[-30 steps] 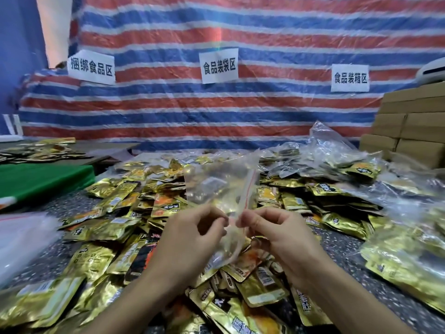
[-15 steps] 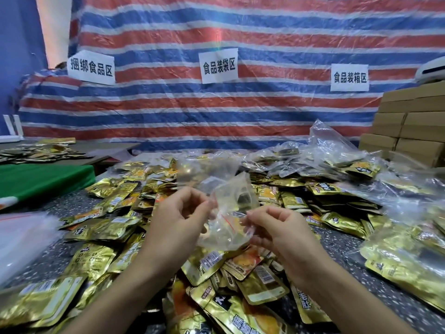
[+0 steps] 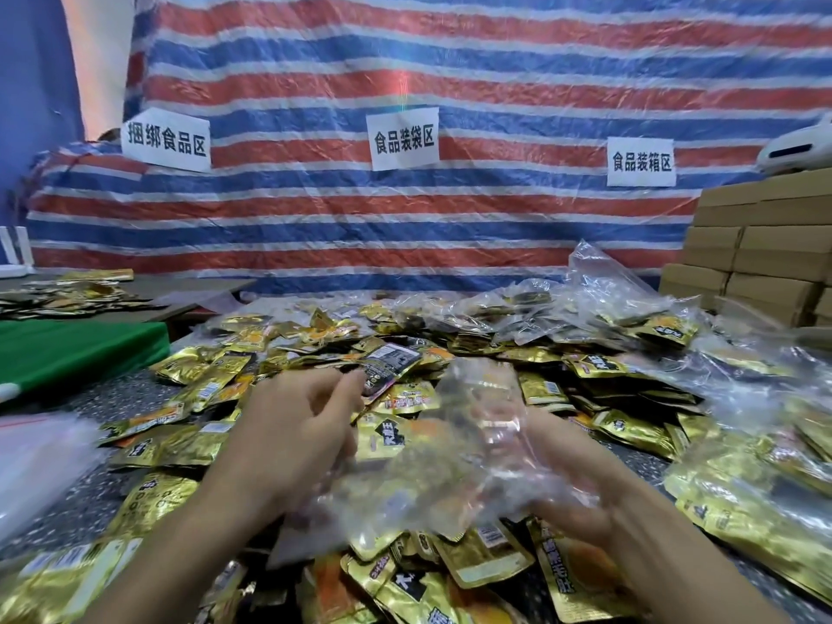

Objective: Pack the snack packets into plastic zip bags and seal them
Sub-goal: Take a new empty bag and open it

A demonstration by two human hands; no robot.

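Note:
An empty clear zip bag [image 3: 472, 448], blurred by motion, is draped low over the pile of gold snack packets [image 3: 216, 389]. My right hand [image 3: 581, 493] lies under and behind the bag and grips it. My left hand [image 3: 292, 439] is to the bag's left, and its fingertips pinch the end of a dark snack packet [image 3: 391, 361] lifted just above the pile. More gold packets [image 3: 486, 556] lie directly under both hands.
Filled clear bags [image 3: 743, 488] lie at the right, with more [image 3: 608, 304] at the back. Cardboard boxes [image 3: 765, 263] are stacked at the far right. A green board [image 3: 76, 349] and a stack of clear bags [image 3: 36, 461] are on the left. A striped tarp [image 3: 405, 209] closes off the back.
Both hands have dropped toward the pile. My left hand has let go of the zip bag and picked up a dark packet. The bag now hangs from my right hand alone.

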